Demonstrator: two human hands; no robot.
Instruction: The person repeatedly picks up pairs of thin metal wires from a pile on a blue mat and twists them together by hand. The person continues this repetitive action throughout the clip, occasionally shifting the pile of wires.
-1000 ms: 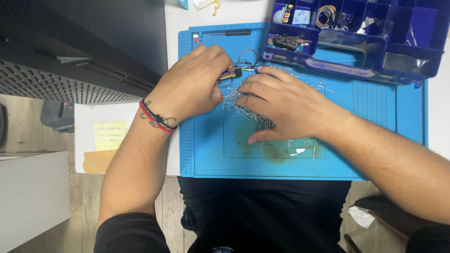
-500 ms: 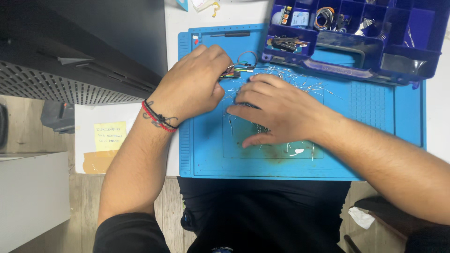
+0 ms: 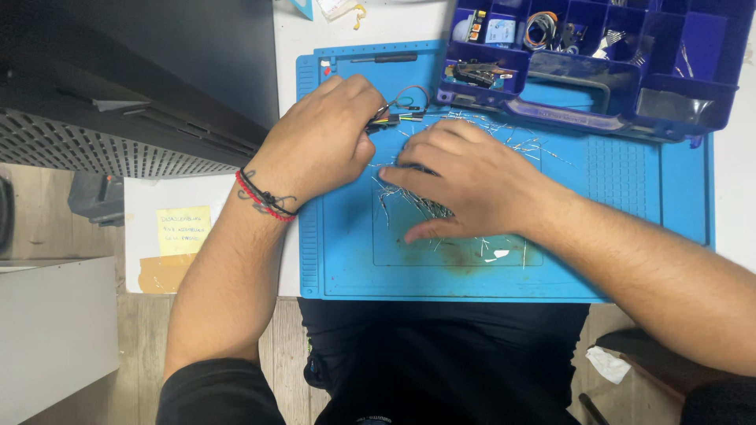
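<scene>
Pinching the wires (image 3: 394,116) in our left hand (image 3: 327,142) at the mat's (image 3: 630,260) top edge — light, limp, best held near the ends — we spread our right hand (image 3: 465,181) flat over loose pins (image 3: 417,206).

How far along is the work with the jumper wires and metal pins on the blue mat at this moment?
Done: the purple parts box sits open, and many thin metal pins lie loose on the blue mat. In hand: the left hand pinches a small bundle of coloured jumper wires, while the right hand lies flat over the pins. Left: the pins remain scattered, unsorted.
</scene>
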